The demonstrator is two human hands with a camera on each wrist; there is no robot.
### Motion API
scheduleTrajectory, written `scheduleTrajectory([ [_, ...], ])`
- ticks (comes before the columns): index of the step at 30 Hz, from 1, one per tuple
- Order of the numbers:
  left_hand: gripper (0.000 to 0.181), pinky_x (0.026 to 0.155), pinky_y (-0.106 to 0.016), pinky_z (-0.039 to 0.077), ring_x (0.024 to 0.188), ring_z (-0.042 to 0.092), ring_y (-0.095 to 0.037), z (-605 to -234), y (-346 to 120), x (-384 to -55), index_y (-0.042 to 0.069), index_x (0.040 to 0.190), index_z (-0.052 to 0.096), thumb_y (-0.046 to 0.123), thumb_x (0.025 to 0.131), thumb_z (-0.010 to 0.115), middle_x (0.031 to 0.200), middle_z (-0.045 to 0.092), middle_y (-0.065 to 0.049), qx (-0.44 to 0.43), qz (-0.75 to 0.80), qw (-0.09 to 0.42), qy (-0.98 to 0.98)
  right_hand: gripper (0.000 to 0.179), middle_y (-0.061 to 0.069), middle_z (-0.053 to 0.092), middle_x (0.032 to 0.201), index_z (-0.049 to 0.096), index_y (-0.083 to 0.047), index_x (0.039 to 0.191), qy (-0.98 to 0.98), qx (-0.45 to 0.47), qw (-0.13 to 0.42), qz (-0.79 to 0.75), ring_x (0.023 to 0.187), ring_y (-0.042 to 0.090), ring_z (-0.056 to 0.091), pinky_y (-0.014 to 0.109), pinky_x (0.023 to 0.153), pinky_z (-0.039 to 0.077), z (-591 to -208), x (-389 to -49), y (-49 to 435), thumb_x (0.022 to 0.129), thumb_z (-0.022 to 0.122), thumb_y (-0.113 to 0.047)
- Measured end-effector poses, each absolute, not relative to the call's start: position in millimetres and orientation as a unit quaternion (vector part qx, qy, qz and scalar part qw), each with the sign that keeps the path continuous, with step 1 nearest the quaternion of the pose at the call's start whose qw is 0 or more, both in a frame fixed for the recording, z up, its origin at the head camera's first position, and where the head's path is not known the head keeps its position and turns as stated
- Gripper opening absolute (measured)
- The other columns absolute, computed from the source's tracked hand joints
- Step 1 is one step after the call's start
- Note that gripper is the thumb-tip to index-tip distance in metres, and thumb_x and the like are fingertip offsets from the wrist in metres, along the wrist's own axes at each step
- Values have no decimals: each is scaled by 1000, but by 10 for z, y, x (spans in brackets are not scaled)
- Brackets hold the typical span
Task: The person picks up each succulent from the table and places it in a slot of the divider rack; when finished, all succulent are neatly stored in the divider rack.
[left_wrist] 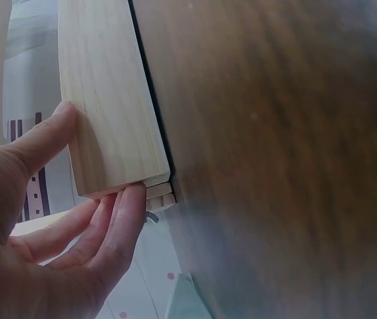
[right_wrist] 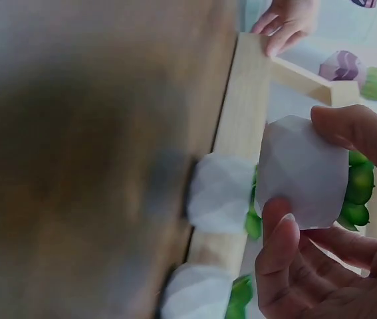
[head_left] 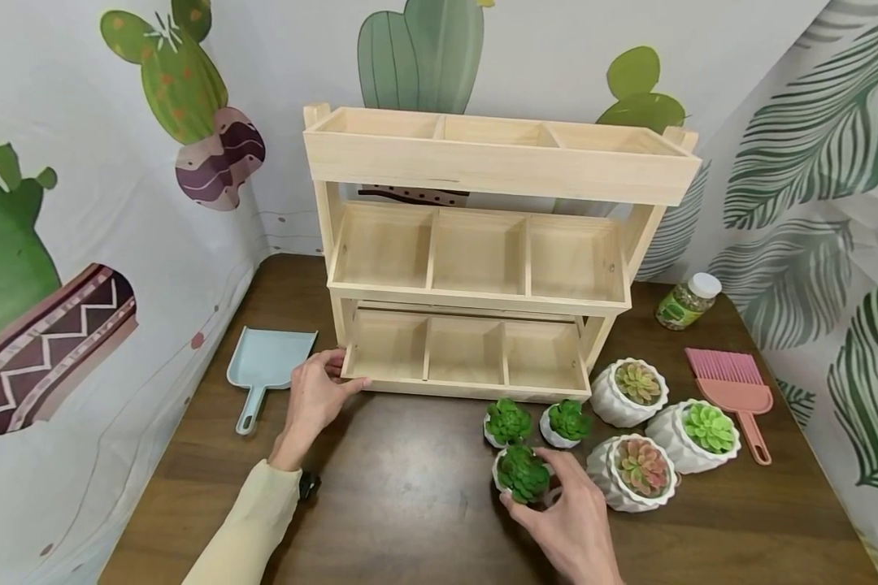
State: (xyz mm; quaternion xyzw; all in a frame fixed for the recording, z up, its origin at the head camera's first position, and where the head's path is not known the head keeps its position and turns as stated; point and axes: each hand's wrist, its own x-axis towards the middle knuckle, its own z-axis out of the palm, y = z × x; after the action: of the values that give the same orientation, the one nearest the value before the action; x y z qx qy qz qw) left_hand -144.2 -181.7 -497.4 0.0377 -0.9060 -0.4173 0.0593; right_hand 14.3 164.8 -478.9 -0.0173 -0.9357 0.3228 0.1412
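Note:
My right hand (head_left: 569,513) grips a small potted succulent (head_left: 523,474) with dark green leaves, thumb and fingers on opposite sides of its faceted white pot (right_wrist: 302,174). In the right wrist view the pot shows above the tabletop. Just beyond it stand two like potted succulents, one on the left (head_left: 508,422) and one on the right (head_left: 565,422), near the shelf's front. At the bottom tier's front left corner, my left hand (head_left: 320,392) holds the three-tier wooden shelf (head_left: 475,390). Its thumb lies along the front board (left_wrist: 112,100), its fingers against the end.
Larger white ribbed pots with succulents (head_left: 632,475) stand at the right. Behind them are a pink brush (head_left: 735,392) and a white-lidded jar (head_left: 688,301). A light blue dustpan (head_left: 267,357) lies left of the shelf. Patterned cloth (head_left: 249,49) hangs behind the brown table (head_left: 402,496).

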Motion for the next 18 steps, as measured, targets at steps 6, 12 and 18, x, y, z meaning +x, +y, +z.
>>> scheduleTrajectory([
  [6, 64, 89, -48, 68, 103, 78, -38, -4960, -1821, -1442, -7, 134, 70, 17, 82, 98, 116, 76, -26, 43, -414, 50, -908, 61, 2, 76, 105, 78, -10, 118, -932, -2, 134, 336, 71, 4, 60, 23, 65, 50, -4676, -49, 1499, 66, 103, -26],
  [12, 62, 87, -48, 68, 99, 78, -38, -4931, -1818, -1447, -7, 131, 71, 15, 80, 98, 113, 76, -25, 45, -414, 51, -908, 61, 3, 77, 106, 77, -8, 119, -930, 47, 150, 332, 85, 16, 72, 35, 76, 60, -4608, -286, 1330, 66, 101, -26],
  [18, 60, 84, -45, 68, 95, 78, -36, -4929, -1825, -1441, -7, 128, 72, 14, 79, 99, 110, 77, -24, 48, -406, 58, -911, 61, 6, 79, 113, 76, -9, 124, -922, 82, 119, 358, 93, 21, 76, 41, 81, 63, -4574, -537, 1136, 70, 99, -27],
])
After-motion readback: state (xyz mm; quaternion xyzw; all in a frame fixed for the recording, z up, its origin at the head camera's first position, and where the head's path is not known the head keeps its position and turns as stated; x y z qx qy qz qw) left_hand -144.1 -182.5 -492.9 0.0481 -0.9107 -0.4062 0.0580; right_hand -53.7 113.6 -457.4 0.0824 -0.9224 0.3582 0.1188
